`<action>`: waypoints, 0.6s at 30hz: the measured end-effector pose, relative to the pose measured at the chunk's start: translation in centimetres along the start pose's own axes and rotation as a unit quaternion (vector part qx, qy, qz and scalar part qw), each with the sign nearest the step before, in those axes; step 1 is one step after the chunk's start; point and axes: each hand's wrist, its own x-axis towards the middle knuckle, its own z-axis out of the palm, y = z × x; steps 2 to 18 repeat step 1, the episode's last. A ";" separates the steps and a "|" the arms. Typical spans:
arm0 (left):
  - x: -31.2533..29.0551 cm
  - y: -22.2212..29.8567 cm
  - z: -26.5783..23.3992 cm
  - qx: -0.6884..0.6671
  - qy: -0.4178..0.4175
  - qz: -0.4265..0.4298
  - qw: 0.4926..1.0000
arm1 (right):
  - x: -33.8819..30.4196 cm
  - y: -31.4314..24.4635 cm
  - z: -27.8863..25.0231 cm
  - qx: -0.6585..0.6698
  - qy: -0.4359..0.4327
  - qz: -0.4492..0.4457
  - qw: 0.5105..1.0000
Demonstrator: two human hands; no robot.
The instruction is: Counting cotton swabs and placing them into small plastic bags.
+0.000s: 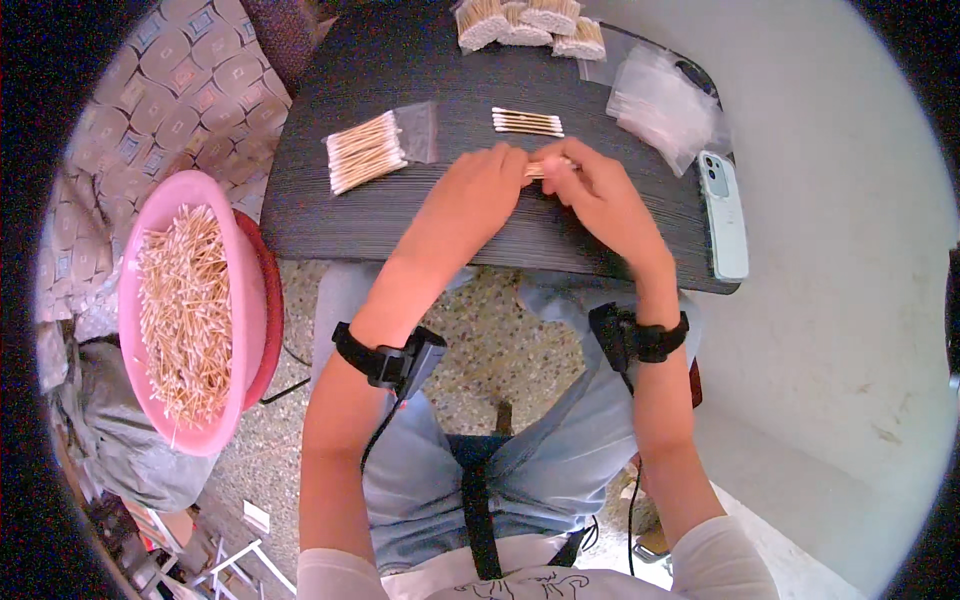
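Observation:
My left hand and my right hand meet above the dark table, with a small bunch of cotton swabs pinched between them. Both hands have closed fingers; the left fingertips are partly hidden behind its own back. Just beyond them lies a short row of cotton swabs, side by side on the tabletop. Left of my left hand is a clear plastic bag filled with cotton swabs, its flap pointing right.
A pink basin heaped with loose swabs stands at the left. Several filled swab bags sit at the table's far edge. Empty clear bags and a pale phone lie on the right, near the white wall.

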 end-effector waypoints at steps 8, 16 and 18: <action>0.2 0.2 -0.1 -0.014 -0.013 -0.008 1.000 | 0.0 0.2 -0.1 -0.001 0.001 -0.001 1.000; 0.2 0.2 -0.1 -0.014 -0.013 -0.008 1.000 | 0.0 0.2 -0.1 -0.001 0.001 -0.001 1.000; 0.2 0.2 -0.1 -0.014 -0.013 -0.008 1.000 | 0.0 0.2 -0.1 -0.001 0.001 -0.001 1.000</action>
